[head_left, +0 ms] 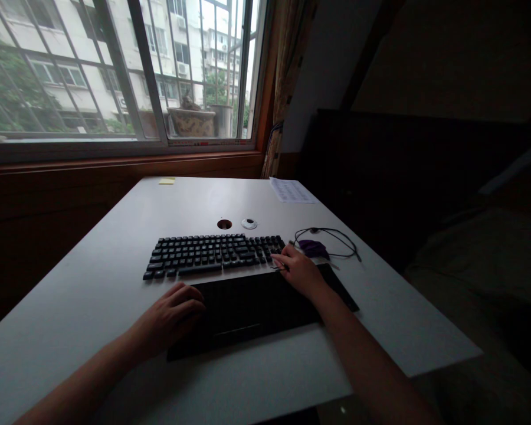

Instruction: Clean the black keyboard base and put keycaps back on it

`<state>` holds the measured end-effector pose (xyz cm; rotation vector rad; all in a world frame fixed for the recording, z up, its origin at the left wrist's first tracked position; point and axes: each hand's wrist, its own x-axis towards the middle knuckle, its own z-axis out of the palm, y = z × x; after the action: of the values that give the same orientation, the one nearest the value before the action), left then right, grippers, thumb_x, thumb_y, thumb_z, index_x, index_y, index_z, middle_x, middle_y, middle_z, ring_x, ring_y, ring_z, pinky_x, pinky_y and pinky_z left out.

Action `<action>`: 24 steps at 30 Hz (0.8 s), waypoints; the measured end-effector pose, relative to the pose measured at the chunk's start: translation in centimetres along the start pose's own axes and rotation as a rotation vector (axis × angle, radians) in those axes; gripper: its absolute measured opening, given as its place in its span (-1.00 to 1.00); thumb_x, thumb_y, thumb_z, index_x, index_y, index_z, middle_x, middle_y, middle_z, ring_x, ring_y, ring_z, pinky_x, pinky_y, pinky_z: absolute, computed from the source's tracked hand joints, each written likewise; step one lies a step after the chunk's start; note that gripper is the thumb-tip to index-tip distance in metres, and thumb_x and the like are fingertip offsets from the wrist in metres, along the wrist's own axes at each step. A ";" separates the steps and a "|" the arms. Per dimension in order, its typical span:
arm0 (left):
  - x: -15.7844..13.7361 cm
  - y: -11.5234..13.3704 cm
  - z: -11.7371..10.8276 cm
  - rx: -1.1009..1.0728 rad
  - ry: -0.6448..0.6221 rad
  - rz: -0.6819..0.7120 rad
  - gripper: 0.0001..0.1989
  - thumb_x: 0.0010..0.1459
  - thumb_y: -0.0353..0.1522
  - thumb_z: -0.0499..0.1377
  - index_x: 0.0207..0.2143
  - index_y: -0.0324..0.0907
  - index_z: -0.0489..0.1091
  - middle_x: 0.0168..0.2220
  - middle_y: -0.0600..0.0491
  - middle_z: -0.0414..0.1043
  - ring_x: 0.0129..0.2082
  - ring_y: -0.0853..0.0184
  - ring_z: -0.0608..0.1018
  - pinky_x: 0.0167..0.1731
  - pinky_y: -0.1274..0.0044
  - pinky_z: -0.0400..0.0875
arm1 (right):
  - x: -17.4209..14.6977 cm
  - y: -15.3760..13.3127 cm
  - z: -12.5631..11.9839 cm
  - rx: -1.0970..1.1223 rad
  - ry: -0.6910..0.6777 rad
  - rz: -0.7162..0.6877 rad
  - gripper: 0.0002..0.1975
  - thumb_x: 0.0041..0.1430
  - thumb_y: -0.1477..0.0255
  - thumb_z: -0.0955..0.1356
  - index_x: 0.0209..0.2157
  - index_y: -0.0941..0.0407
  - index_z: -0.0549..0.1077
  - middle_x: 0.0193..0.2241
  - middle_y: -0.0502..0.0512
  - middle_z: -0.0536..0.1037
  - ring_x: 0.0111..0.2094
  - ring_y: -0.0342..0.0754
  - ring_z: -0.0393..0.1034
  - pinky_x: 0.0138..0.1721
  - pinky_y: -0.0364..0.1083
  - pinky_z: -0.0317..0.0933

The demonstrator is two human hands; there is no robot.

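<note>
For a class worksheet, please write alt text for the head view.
A person's bare left hand is at the left end of a flat black panel on a white desk; the right hand is over its right part, fingers beside rows of black keycaps. Beyond is a barred window.

Left hand (pixel 177 308) down, fingers curled over the left end of a long black panel (pixel 248 304)! Right hand (pixel 301 271) out over its other end, fingertips up close to the keycaps (pixel 203 251), with something thin and dark (pixel 275 268) there, too small to make out. And what a line-up beyond: black rows in keyboard order across the white table (pixel 92 260)! Over on the right, a looped cable (pixel 357 254) around a purple cloth (pixel 314 248). Farther back, a round hole (pixel 224 224), a white cover (pixel 246 226) beside it. Yellow note (pixel 167 180) far left, printed paper (pixel 292 190) far right, barred window (pixel 148 74) behind.
</note>
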<state>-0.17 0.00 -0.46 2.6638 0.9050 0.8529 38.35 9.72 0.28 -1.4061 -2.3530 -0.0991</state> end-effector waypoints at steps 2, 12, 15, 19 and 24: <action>0.1 0.0 0.0 0.004 0.009 0.007 -0.85 0.43 -0.45 0.10 -0.09 -0.12 0.45 -0.11 -0.04 0.47 -0.12 0.23 0.47 -0.11 0.40 0.44 | 0.0 0.0 0.1 0.002 -0.019 -0.003 -0.70 0.39 0.44 0.32 0.06 0.04 0.60 -0.12 0.15 0.52 -0.18 -0.02 0.48 -0.18 -0.08 0.37; 0.1 0.0 0.0 0.009 0.008 0.016 -0.85 0.43 -0.46 0.09 -0.09 -0.12 0.45 -0.11 -0.04 0.47 -0.11 0.23 0.47 -0.10 0.39 0.44 | 0.1 -0.6 -0.1 -0.006 -0.057 -0.001 -0.71 0.39 0.44 0.33 0.04 0.00 0.61 -0.12 0.13 0.52 -0.18 -0.03 0.48 -0.19 -0.09 0.36; 0.1 0.0 0.0 0.001 -0.005 0.008 -0.84 0.43 -0.46 0.09 -0.08 -0.13 0.45 -0.10 -0.05 0.46 -0.10 0.22 0.47 -0.09 0.39 0.44 | 0.0 -0.7 -0.2 -0.011 -0.062 -0.003 -0.71 0.38 0.44 0.33 0.05 0.02 0.61 -0.13 0.13 0.52 -0.18 -0.02 0.48 -0.18 -0.09 0.36; 0.1 0.0 0.0 0.002 -0.003 0.001 -0.84 0.43 -0.46 0.09 -0.08 -0.13 0.45 -0.10 -0.05 0.47 -0.10 0.22 0.47 -0.09 0.39 0.44 | 0.0 -0.8 -0.2 -0.008 -0.056 0.000 -0.71 0.39 0.44 0.33 0.05 0.03 0.61 -0.13 0.12 0.53 -0.20 -0.03 0.49 -0.20 -0.10 0.35; 0.0 0.0 0.1 0.010 -0.003 -0.005 -0.85 0.43 -0.46 0.10 -0.09 -0.12 0.45 -0.09 -0.05 0.47 -0.10 0.22 0.47 -0.08 0.37 0.45 | 0.0 -0.8 -0.2 -0.005 -0.049 -0.008 -0.71 0.40 0.44 0.32 0.04 0.02 0.60 -0.13 0.13 0.53 -0.20 -0.02 0.49 -0.20 -0.09 0.36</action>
<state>-0.15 0.01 -0.58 2.6691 0.9174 0.8450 37.74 9.28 0.53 -1.4162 -2.3996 -0.0737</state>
